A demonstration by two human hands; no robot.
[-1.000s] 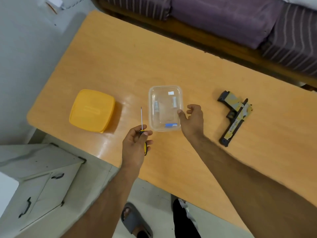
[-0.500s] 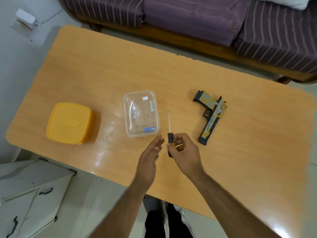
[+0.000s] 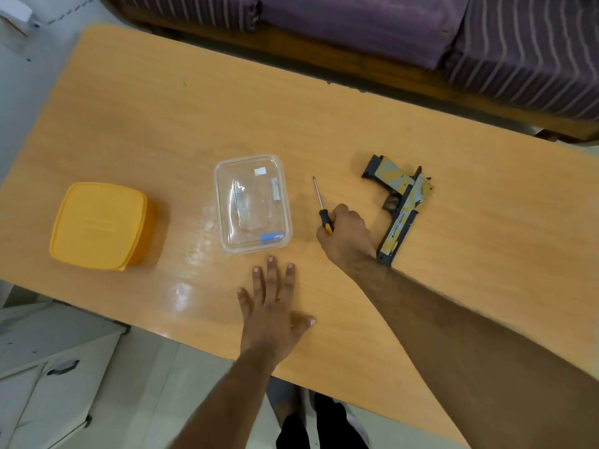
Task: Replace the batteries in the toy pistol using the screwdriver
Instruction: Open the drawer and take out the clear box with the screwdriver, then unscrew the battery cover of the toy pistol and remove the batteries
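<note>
Yellow-and-black handle of the slim steel-shafted screwdriver (image 3: pixel 322 209) sits in the curled fingers of the right hand (image 3: pixel 346 236), tip pointing away, low over the glossy wood-grain laminate table (image 3: pixel 162 108). Left hand (image 3: pixel 272 306) lies flat, fingers spread, holding nothing. Grey-and-yellow camouflage plastic toy pistol (image 3: pixel 400 207) lies on its side just right of the right hand, untouched. Clear rounded plastic tub (image 3: pixel 252 202) holds small cylinders, probably batteries. Opaque yellow box (image 3: pixel 99 225) is well left. Judgement: steady the pistol with the free hand, find the cover screw, seat the tip squarely before turning.
</note>
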